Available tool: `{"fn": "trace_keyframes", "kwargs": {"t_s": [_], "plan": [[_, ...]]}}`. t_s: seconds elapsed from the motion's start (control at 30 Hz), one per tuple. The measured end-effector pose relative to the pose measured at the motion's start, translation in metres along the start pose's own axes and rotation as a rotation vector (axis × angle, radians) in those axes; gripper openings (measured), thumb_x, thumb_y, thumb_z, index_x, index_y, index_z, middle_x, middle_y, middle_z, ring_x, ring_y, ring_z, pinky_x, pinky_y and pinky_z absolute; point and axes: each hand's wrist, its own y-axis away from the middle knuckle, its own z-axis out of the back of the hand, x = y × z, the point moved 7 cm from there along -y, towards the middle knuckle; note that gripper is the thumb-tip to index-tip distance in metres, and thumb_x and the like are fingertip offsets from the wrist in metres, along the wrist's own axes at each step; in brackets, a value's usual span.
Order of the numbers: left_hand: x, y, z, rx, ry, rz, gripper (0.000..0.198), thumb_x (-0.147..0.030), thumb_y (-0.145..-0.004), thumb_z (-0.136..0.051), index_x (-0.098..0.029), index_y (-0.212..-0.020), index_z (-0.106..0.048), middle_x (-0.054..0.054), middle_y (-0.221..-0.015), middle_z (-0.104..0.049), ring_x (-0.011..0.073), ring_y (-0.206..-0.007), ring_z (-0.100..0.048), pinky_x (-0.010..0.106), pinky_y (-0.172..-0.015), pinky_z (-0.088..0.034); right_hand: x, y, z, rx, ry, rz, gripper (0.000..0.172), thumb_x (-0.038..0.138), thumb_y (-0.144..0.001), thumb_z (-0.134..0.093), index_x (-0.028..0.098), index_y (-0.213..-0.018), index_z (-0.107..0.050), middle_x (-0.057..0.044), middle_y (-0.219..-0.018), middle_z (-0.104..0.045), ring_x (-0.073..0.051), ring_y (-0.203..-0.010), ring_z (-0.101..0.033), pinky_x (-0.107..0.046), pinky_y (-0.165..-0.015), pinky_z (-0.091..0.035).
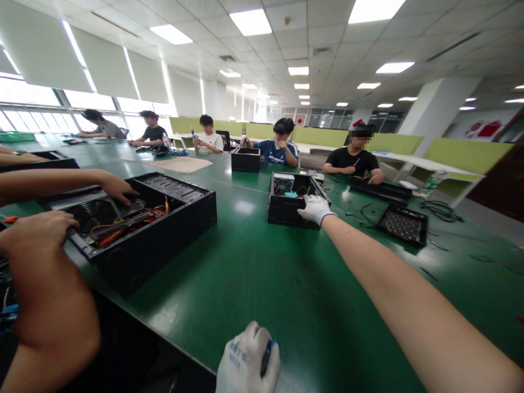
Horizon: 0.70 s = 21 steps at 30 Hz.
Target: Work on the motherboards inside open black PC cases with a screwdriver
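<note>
Green table (262, 284): right hand (314, 209) grips computer case (286, 207); left hand's (245, 360) fingers closed on blue-black tool (268, 355); glove print unreadable.

Your left hand (248, 363) and right hand (315, 209) both wear white knit work gloves, blue print on the left one's back, right forearm bare, no sleeve.

The left hand (248, 363), in a white glove, is cut off by the bottom edge; it closes around a dark tool (267, 356) that is mostly hidden. The right hand (315, 209) covers the near rim of a small open computer case (286, 210), whose inner parts are too small to identify. Faces of people across the worktop (286, 284) are blurred.
</note>
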Motion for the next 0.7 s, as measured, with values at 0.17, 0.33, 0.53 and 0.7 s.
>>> {"fn": "trace_keyframes", "kwargs": {"t_s": [0.17,0.33,0.53,0.7], "plan": [[0.003,0.000,0.000,0.009,-0.019,0.031,0.014,-0.025,-0.101,-0.047,-0.024,-0.088,-0.053,0.003,-0.080,-0.059,0.0182,-0.066,-0.065,0.032,-0.064,-0.050,0.002,0.008,0.009,0.029,0.036,0.031,0.042,0.043,-0.100,-0.067,0.019,-0.135,-0.063,-0.011,-0.138,-0.064,-0.027,-0.119,-0.065,-0.051,-0.100,-0.056],[0.002,-0.001,0.002,0.043,-0.035,0.018,0.014,-0.024,-0.102,-0.048,-0.024,-0.089,-0.055,0.003,-0.083,-0.061,0.0186,-0.070,-0.067,0.032,-0.066,-0.050,0.008,0.047,0.026,0.032,0.026,0.107,0.044,0.050,-0.100,-0.064,0.018,-0.131,-0.065,-0.011,-0.133,-0.066,-0.027,-0.118,-0.065,-0.051,-0.101,-0.053],[-0.001,-0.005,0.008,0.072,0.006,0.048,0.020,-0.025,-0.105,-0.045,-0.023,-0.087,-0.055,0.002,-0.082,-0.059,0.0170,-0.070,-0.065,0.031,-0.067,-0.049,0.016,0.125,0.048,0.004,-0.033,0.223,0.051,0.058,-0.102,-0.051,0.014,-0.118,-0.071,-0.019,-0.118,-0.074,-0.030,-0.113,-0.066,-0.038,-0.098,-0.047],[0.002,-0.002,0.007,0.048,0.009,0.033,0.018,-0.028,-0.105,-0.048,-0.022,-0.092,-0.057,0.003,-0.085,-0.061,0.0180,-0.073,-0.066,0.031,-0.068,-0.050,0.022,0.205,0.073,-0.042,-0.078,0.326,0.050,0.056,-0.103,-0.049,0.014,-0.115,-0.073,-0.016,-0.109,-0.076,-0.030,-0.104,-0.068,-0.038,-0.092,-0.047]]}}
